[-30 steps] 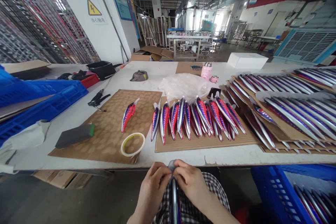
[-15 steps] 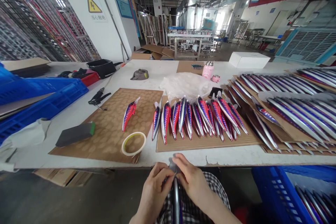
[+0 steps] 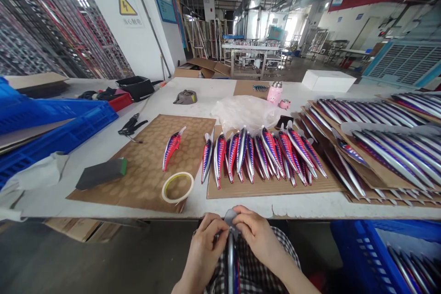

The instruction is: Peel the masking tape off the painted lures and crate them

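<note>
Below the near edge of the white surface (image 3: 296,205), the left hand (image 3: 207,241) and right hand (image 3: 254,229) meet at the head end of a fishing lure (image 3: 231,257), which lies over a checked garment (image 3: 284,244) with its grey, translucent lip toward the surface. The left fingertips pinch near the head; the right fingers are closed on the lip. Ahead, a cluster of red-and-purple lures (image 3: 263,151) rests on corrugated cardboard (image 3: 248,191). Left of it, a spotted brown sheet (image 3: 138,165) carries a single red lure (image 3: 171,150), a tape roll (image 3: 191,184) and a grey block (image 3: 101,175). Behind the cluster lies a crumpled plastic bag (image 3: 244,111), near a pink bottle (image 3: 274,95).
</note>
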`<state>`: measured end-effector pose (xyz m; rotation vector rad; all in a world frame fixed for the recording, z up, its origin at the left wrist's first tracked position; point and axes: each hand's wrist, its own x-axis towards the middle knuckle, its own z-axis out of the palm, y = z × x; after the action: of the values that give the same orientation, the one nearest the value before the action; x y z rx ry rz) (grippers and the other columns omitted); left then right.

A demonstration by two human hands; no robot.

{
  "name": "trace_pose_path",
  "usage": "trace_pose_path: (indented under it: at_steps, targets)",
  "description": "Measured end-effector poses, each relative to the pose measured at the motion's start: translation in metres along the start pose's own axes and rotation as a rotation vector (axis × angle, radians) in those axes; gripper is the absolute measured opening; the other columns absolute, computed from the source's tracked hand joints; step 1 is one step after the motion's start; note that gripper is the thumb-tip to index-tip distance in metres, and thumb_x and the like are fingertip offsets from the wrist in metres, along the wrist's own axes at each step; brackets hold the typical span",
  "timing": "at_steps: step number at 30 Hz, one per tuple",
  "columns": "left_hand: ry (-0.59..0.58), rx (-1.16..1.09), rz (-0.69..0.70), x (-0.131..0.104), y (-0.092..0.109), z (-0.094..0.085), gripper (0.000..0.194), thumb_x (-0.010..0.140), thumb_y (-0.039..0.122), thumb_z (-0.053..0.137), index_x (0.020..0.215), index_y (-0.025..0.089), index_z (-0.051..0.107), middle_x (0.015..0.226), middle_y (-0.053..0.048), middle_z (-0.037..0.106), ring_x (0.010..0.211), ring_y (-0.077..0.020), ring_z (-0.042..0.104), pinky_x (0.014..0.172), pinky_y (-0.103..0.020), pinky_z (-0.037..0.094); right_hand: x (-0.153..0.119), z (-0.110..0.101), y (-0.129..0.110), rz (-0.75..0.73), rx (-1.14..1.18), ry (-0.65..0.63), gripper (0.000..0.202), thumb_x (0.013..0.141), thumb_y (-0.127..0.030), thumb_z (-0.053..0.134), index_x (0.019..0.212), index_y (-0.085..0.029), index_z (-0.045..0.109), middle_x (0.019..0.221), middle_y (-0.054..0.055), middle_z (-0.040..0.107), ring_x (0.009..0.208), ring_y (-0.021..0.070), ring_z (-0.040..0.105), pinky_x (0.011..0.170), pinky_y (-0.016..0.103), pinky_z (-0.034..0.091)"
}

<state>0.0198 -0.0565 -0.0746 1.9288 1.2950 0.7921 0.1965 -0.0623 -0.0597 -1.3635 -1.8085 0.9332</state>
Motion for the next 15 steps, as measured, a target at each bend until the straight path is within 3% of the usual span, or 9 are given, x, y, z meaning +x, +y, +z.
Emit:
trace_pose_path:
  at_steps: [6, 11, 13, 15]
  targets:
    - [-0.002, -0.005, -0.031, 0.0, 0.0, 0.001, 0.014, 0.087, 0.02, 0.05, 0.078, 0.022, 0.06, 0.089, -0.001, 0.055, 0.082, -0.0149, 0.055, 0.074, -0.025, 0.044, 0.006, 0.008, -0.003, 0.033, -0.101, 0.036, 0.024, 0.078, -0.001, 0.056, 0.076, -0.021, 0.069, 0.103, 0.0, 0.067, 0.085, 0.0146, 0.066, 0.078, 0.024, 0.049]
    - [0.011, -0.049, -0.05, 0.001, 0.003, 0.002, 0.015, 0.086, 0.019, 0.049, 0.076, 0.021, 0.059, 0.087, -0.001, 0.055, 0.08, -0.0147, 0.056, 0.073, -0.024, 0.044, 0.0, 0.021, -0.001, 0.067, -0.18, 0.129, 0.025, 0.076, -0.001, 0.052, 0.074, -0.02, 0.067, 0.114, 0.003, 0.066, 0.091, 0.0194, 0.068, 0.084, 0.03, 0.052]
    - [0.015, -0.081, -0.052, 0.0, 0.002, 0.002, 0.015, 0.087, 0.02, 0.049, 0.075, 0.021, 0.059, 0.087, -0.001, 0.055, 0.082, -0.0147, 0.056, 0.075, -0.025, 0.044, -0.011, 0.034, 0.003, 0.048, -0.152, 0.207, 0.027, 0.078, -0.003, 0.048, 0.087, -0.02, 0.068, 0.123, 0.007, 0.063, 0.107, 0.0225, 0.063, 0.092, 0.033, 0.051]
    - [0.026, -0.112, -0.048, -0.002, -0.002, 0.003, 0.016, 0.087, 0.022, 0.05, 0.075, 0.021, 0.06, 0.087, -0.001, 0.055, 0.082, -0.0146, 0.057, 0.076, -0.024, 0.045, -0.025, 0.049, 0.006, -0.011, -0.06, 0.292, 0.035, 0.084, -0.01, 0.048, 0.115, -0.021, 0.061, 0.135, 0.009, 0.053, 0.124, 0.0239, 0.051, 0.101, 0.036, 0.046]
